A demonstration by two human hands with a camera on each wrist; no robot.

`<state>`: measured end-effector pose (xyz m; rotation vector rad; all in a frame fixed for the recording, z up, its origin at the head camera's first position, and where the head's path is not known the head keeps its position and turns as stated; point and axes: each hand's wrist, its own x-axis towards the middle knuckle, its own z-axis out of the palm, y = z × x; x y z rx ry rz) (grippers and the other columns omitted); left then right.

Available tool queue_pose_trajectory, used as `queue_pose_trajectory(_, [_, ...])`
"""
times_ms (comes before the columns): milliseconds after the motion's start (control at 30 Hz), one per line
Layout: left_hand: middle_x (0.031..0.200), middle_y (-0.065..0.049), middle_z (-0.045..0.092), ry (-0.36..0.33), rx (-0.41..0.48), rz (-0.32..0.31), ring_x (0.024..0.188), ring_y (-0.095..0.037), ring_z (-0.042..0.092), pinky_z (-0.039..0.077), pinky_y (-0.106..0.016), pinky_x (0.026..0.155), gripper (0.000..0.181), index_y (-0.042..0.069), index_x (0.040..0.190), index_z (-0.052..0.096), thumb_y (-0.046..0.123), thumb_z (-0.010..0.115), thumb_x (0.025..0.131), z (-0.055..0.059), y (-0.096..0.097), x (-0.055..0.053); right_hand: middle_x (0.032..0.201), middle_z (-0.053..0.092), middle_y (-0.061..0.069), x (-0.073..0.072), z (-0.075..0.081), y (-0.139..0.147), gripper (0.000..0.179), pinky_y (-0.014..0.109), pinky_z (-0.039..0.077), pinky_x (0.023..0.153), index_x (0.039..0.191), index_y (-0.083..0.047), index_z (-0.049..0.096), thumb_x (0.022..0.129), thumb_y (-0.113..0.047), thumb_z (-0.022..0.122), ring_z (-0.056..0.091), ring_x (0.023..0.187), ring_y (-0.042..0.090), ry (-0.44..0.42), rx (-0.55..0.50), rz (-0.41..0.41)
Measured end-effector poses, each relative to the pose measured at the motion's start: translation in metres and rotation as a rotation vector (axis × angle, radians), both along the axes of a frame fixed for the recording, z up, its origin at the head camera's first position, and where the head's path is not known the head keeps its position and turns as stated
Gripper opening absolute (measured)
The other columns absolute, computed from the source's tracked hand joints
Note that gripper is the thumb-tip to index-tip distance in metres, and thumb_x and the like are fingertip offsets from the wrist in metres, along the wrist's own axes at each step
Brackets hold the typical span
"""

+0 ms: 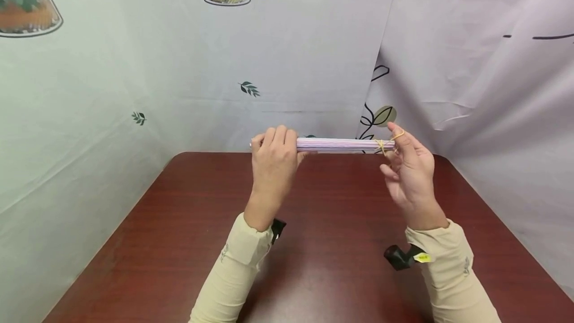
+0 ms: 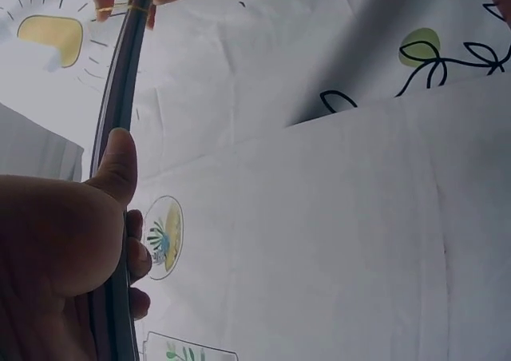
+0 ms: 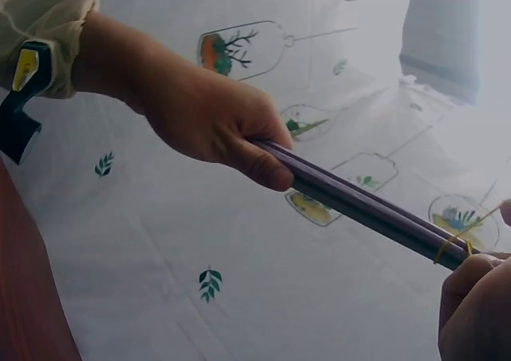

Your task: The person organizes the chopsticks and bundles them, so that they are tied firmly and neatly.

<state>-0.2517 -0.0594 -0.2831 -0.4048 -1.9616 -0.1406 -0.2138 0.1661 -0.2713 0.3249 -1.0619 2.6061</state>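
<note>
My left hand (image 1: 273, 163) grips a bundle of thin pale purple and pink sticks (image 1: 336, 144) near one end. They are held level above the far part of the table, and in the left wrist view the thumb lies along the bundle (image 2: 120, 89). A yellow rubber band (image 1: 381, 145) is wound round the other end. There my right hand (image 1: 412, 173) holds a loop of the band, pulled out over a raised digit. In the right wrist view the band (image 3: 445, 247) stretches from the sticks to that digit, while other fingers curl at the bundle's end.
Below both arms spreads a dark red wooden table (image 1: 332, 243). White printed cloth (image 1: 305, 59) hangs behind it and along both sides. A black wrist camera (image 1: 399, 258) sits on the right cuff, another (image 1: 278, 228) on the left.
</note>
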Motion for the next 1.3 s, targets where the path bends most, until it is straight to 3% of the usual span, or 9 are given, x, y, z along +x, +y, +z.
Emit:
queue_pose_trajectory(167, [0.077,-0.003,0.052,0.035,-0.042,-0.049,0.079,-0.02,0.053,0.038,-0.037,0.081,0.048,0.01,0.085,0.059,0.043,0.088,0.066,-0.001,0.005,0.003,0.077,0.061,-0.003,0.004,0.001,0.004,0.024,0.014,0.013,0.042,0.102,-0.007,0.077,0.101,-0.021,0.056,0.052,0.056,0.004,-0.104,0.118,0.178])
queue_pose_trajectory(367, [0.077,-0.003,0.051,0.034,-0.045,-0.043,0.079,-0.021,0.052,0.038,-0.037,0.083,0.05,0.01,0.084,0.058,0.043,0.089,0.065,0.001,0.003,0.004,0.082,0.068,0.001,0.006,0.005,0.018,0.027,0.015,0.018,0.046,0.105,-0.004,0.075,0.102,-0.006,0.049,0.061,0.067,0.009,-0.084,0.232,0.311])
queue_pose_trajectory(500, [0.078,-0.003,0.051,0.002,-0.064,-0.065,0.08,-0.021,0.051,0.037,-0.038,0.083,0.05,0.009,0.084,0.057,0.044,0.088,0.066,-0.001,0.001,0.006,0.092,0.071,0.001,0.006,0.006,0.029,0.027,0.015,0.029,0.047,0.106,-0.006,0.076,0.1,0.001,0.05,0.063,0.07,0.008,-0.054,0.386,0.354])
queue_pose_trajectory(667, [0.078,-0.004,0.051,0.004,-0.06,-0.063,0.079,-0.022,0.051,0.037,-0.038,0.084,0.049,0.009,0.084,0.057,0.05,0.08,0.072,-0.001,0.001,0.006,0.096,0.071,0.001,0.006,0.006,0.038,0.028,0.018,0.035,0.049,0.105,-0.006,0.077,0.099,0.004,0.051,0.062,0.072,0.008,0.014,0.435,0.32])
queue_pose_trajectory(800, [0.077,-0.004,0.051,0.028,-0.065,-0.053,0.078,-0.022,0.051,0.038,-0.038,0.083,0.049,0.009,0.085,0.058,0.052,0.078,0.074,0.001,0.001,0.007,0.095,0.073,0.002,0.005,0.006,0.04,0.028,0.022,0.04,0.05,0.1,-0.007,0.078,0.097,0.006,0.054,0.059,0.073,0.009,0.065,0.481,0.223])
queue_pose_trajectory(900, [0.078,-0.003,0.052,0.037,-0.082,-0.048,0.079,-0.021,0.051,0.038,-0.038,0.083,0.048,0.009,0.085,0.058,0.048,0.083,0.07,0.002,0.001,0.007,0.097,0.073,0.002,0.006,0.006,0.041,0.023,0.023,0.042,0.052,0.098,-0.003,0.078,0.093,0.008,0.06,0.056,0.073,0.011,0.121,0.622,0.094])
queue_pose_trajectory(1000, [0.078,-0.003,0.052,0.041,-0.093,-0.049,0.079,-0.021,0.051,0.037,-0.038,0.083,0.048,0.009,0.085,0.058,0.045,0.086,0.068,0.003,0.001,0.007,0.095,0.071,0.002,0.007,0.006,0.039,0.016,0.021,0.043,0.056,0.097,0.005,0.076,0.087,0.012,0.066,0.056,0.075,0.012,0.217,0.836,-0.112])
queue_pose_trajectory(1100, [0.078,-0.004,0.052,0.039,-0.099,-0.045,0.079,-0.022,0.051,0.037,-0.038,0.083,0.047,0.009,0.084,0.058,0.044,0.085,0.069,0.002,0.001,0.006,0.09,0.066,0.004,0.007,0.005,0.035,0.018,0.018,0.042,0.06,0.094,0.009,0.075,0.079,0.017,0.071,0.056,0.075,0.011,0.371,1.017,-0.336])
queue_pose_trajectory(1300, [0.077,-0.003,0.052,0.035,-0.099,-0.033,0.078,-0.021,0.051,0.038,-0.038,0.083,0.048,0.009,0.084,0.058,0.047,0.084,0.069,0.0,0.001,0.005,0.083,0.06,0.007,0.004,0.003,0.028,0.018,0.017,0.038,0.069,0.073,-0.005,0.076,0.075,0.012,0.076,0.055,0.079,0.017,0.699,1.221,-0.739])
